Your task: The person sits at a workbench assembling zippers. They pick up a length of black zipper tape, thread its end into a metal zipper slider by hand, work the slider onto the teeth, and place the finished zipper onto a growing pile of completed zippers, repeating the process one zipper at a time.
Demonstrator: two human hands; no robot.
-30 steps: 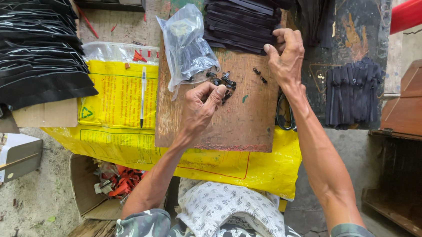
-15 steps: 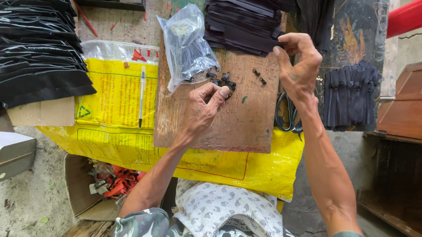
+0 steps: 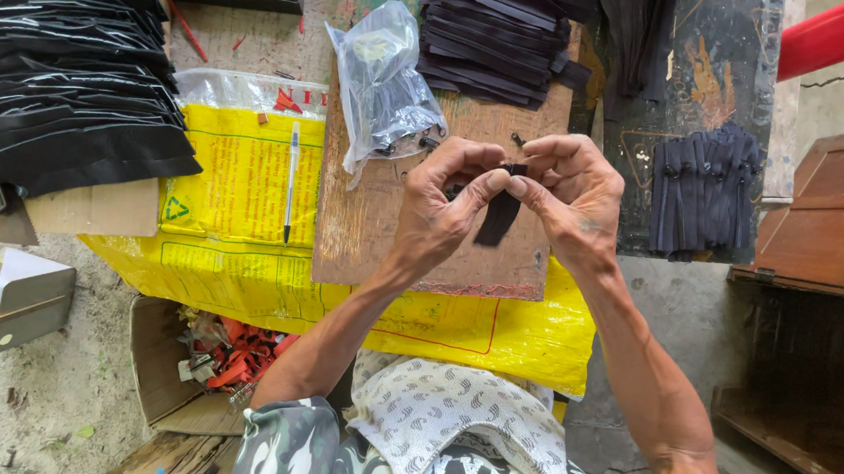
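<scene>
My left hand (image 3: 445, 205) and my right hand (image 3: 567, 190) meet above the wooden board (image 3: 366, 221). Together they pinch the top end of a short black zipper strip (image 3: 498, 217), which hangs down between them. A small dark slider seems to sit at the pinched end, between my fingertips. Just beyond my hands lies a clear plastic bag (image 3: 380, 85) with small dark parts, and a few loose sliders (image 3: 425, 143) rest on the board beside it. A stack of black strips (image 3: 496, 26) lies at the board's far end.
A yellow sack (image 3: 237, 181) with a pen (image 3: 290, 182) on it lies left of the board. A big pile of black strips (image 3: 59, 85) sits far left, a bundle of finished zippers (image 3: 704, 190) to the right. A cardboard box (image 3: 196, 360) with red scraps stands below.
My right hand came back from the stack with a black strip. My left hand lifted off the board, and both hands now meet on the strip's end.
</scene>
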